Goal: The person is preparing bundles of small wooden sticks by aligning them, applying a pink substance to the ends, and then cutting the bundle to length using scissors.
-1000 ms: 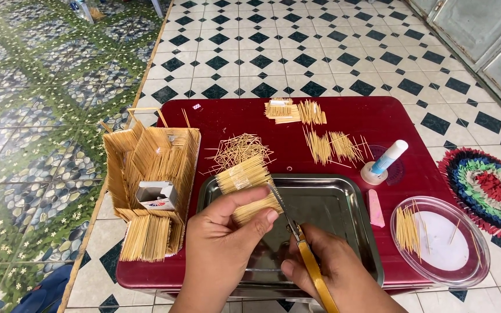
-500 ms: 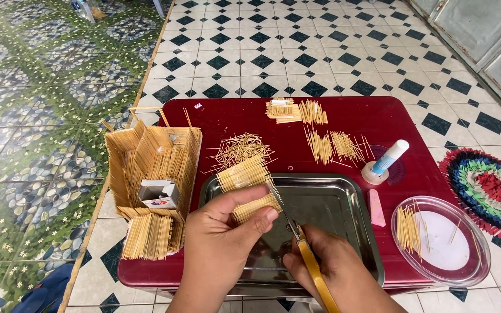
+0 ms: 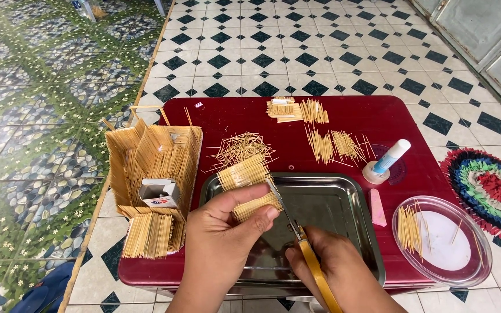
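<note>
My left hand (image 3: 224, 243) holds a flat panel of glued thin wooden sticks (image 3: 249, 184) tilted above a steel tray (image 3: 343, 200). My right hand (image 3: 334, 272) grips a yellow-handled cutter (image 3: 311, 264) whose blade rests against the panel's right edge. Both hands hover over the near side of the tray, on a dark red table (image 3: 343, 122).
A stick-built box model (image 3: 152, 168) holding a small carton stands at the left. Loose sticks (image 3: 242, 148) and stick bundles (image 3: 297, 110) lie behind the tray. A glue bottle (image 3: 385, 162), a pink cap (image 3: 377, 207) and a clear lid with sticks (image 3: 442, 240) sit on the right.
</note>
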